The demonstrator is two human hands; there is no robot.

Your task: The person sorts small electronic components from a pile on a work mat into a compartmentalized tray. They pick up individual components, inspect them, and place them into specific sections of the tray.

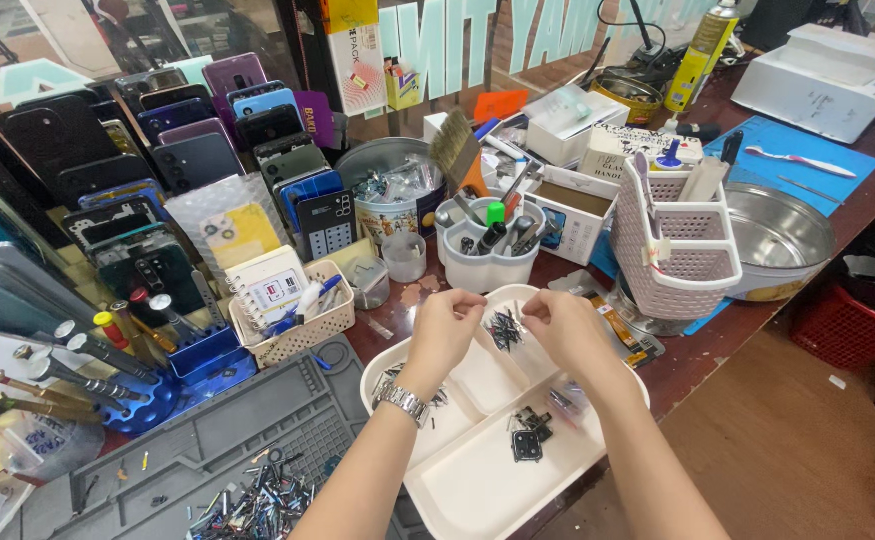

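My left hand (445, 325) and my right hand (565, 325) meet over the far end of a white compartment tray (478, 490). Between their fingertips hangs a small clear bag of tiny dark parts (504, 328), pinched at its top edge from both sides. A metal watch (401, 400) sits on my left wrist. Below my right forearm, small dark camera modules (528, 437) lie in a tray compartment. Loose tiny parts lie in the left compartment, partly hidden by my left wrist.
A grey work mat (238, 440) with scattered small metal parts lies at the left. Screwdrivers stand in a blue holder (148, 395). Phone back covers fill a rack (108, 180). A pink basket (683, 235), steel bowl (783, 240) and white tool cup (488, 265) stand behind the tray.
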